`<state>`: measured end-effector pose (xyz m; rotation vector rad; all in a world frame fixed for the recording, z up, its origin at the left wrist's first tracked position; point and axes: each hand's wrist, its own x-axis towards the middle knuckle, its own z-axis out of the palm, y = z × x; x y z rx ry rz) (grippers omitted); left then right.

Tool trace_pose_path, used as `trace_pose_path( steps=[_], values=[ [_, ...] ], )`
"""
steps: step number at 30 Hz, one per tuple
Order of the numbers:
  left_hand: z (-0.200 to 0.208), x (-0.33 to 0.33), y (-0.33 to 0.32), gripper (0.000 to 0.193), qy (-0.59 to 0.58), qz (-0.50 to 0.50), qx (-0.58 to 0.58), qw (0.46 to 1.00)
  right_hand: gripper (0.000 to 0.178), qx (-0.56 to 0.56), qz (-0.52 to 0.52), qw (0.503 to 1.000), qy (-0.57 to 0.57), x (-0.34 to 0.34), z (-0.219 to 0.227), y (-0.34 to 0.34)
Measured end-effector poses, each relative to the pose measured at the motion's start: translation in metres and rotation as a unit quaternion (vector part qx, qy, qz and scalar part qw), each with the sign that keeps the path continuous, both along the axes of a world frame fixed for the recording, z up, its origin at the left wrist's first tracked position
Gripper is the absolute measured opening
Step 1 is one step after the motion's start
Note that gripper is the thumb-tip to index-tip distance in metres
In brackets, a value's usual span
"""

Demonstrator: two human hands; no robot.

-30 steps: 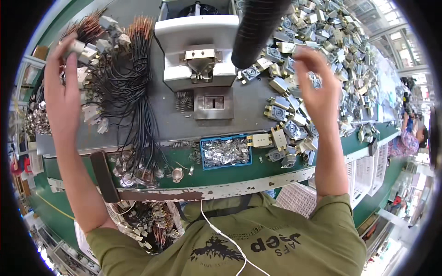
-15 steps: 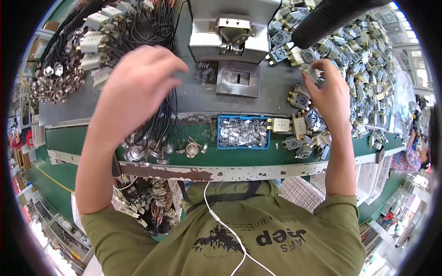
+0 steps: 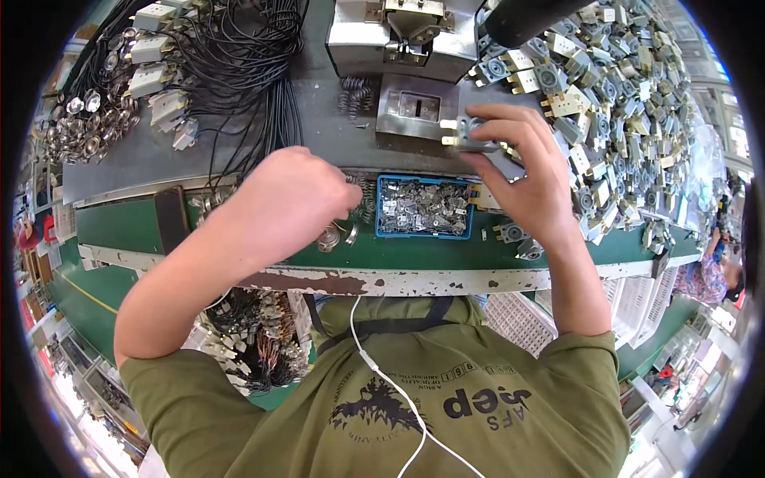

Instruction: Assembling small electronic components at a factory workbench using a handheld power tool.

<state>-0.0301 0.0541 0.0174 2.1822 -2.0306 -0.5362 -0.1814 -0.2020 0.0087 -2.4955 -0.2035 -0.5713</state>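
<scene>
My right hand (image 3: 527,171) pinches a grey plug housing (image 3: 476,135) between thumb and fingers. Its two brass pins point left, beside the right edge of a steel block (image 3: 394,123) with a slotted recess. My left hand (image 3: 299,191) is closed, fingertips down by the small coil springs (image 3: 366,199) at the bench's front strip. Whether anything sits in those fingertips is hidden. Just below it lies a round metal part (image 3: 328,238). A blue tray (image 3: 424,236) of small metal pieces stands between my hands.
A press (image 3: 358,40) stands behind the block, with a black bar (image 3: 526,20) at its right. Loose housings (image 3: 613,103) heap up on the right. Black cables (image 3: 239,56) and round metal cups (image 3: 88,135) cover the left. More springs (image 3: 355,97) lie left of the block.
My right hand has moved left and nearer from the heap, bringing a plug housing to the steel block. My left hand has come right and nearer, down to the springs, its fingers now closed.
</scene>
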Motion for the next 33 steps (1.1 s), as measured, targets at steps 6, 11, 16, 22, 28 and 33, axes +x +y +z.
trace_pose_path(
  steps=[6, 11, 16, 22, 28, 33],
  values=[
    [-0.014, -0.019, 0.000, 0.007, -0.056, -0.032, -0.012, 0.998, 0.048, 0.032, -0.004, 0.999, -0.020, 0.007, -0.005, 0.008],
    [-0.021, -0.029, 0.002, 0.006, -0.094, -0.034, -0.059, 0.993, 0.048, 0.009, -0.001, 0.999, -0.038, 0.011, 0.001, 0.008],
    [-0.013, -0.032, 0.003, 0.009, -0.114, -0.034, -0.060, 0.991, 0.035, -0.011, -0.018, 0.999, -0.033, 0.017, 0.004, 0.010],
    [0.015, -0.012, -0.001, 0.013, -0.005, 0.018, -0.107, 0.994, 0.036, -0.070, -0.017, 0.996, 0.053, 0.032, 0.007, 0.017],
    [0.044, 0.046, 0.007, 0.021, 0.039, 0.177, -0.226, 0.957, 0.037, -0.073, 0.006, 0.982, 0.175, 0.038, 0.012, 0.005],
    [0.045, 0.055, 0.007, 0.019, 0.067, 0.239, -0.241, 0.938, 0.032, -0.081, -0.033, 0.993, 0.077, 0.051, -0.007, 0.023]
  ],
)
